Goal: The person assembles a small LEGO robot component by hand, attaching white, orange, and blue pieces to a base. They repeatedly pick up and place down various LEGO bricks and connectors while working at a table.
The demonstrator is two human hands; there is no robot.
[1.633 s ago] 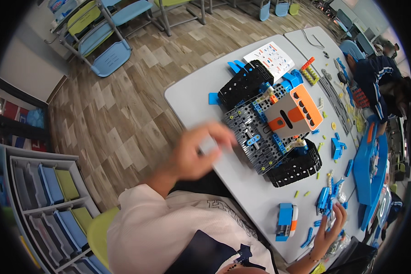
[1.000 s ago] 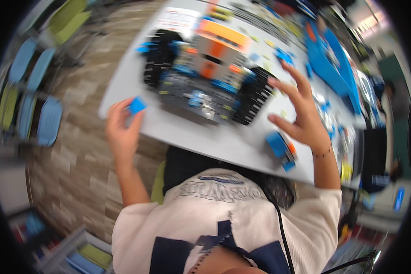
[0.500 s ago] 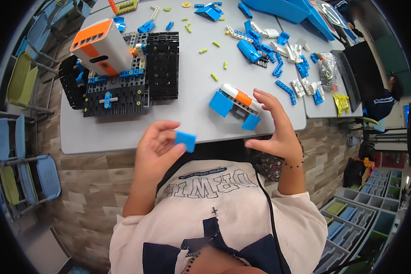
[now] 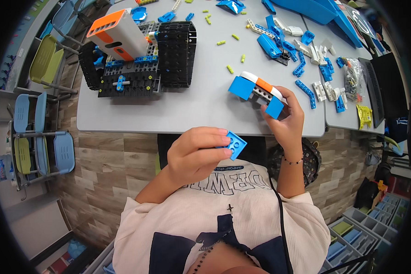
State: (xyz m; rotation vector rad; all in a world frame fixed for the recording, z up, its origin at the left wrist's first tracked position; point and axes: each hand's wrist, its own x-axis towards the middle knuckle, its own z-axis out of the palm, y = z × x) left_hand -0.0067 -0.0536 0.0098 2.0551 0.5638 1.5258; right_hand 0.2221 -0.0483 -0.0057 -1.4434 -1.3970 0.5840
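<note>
Nearest, at six o'clock, a cream shirt is showing large outlined letters across the chest, with a small dark label of lighter print beyond them.

Just below the dial's centre, the left hand is pinching a small blue tile between thumb and fingers, its studded hollow side facing up. Toward two o'clock, the right hand is gripping the end of a blue, white and orange toy piece; whether that is also touching the bench is unclear.

At half past three, a dark patterned backpack is sitting below the bench edge. At four o'clock, a cabinet is holding green drawers and blue ones.

Near three o'clock, a yellow packet is lying on the bench, its print too small to read. Just beyond, a clear bag is holding many small parts.

Toward eleven o'clock, a black tracked vehicle is standing, carrying a white-and-orange box. Farthest, at one o'clock, a blue tray is running out of view, its contents hidden.
</note>
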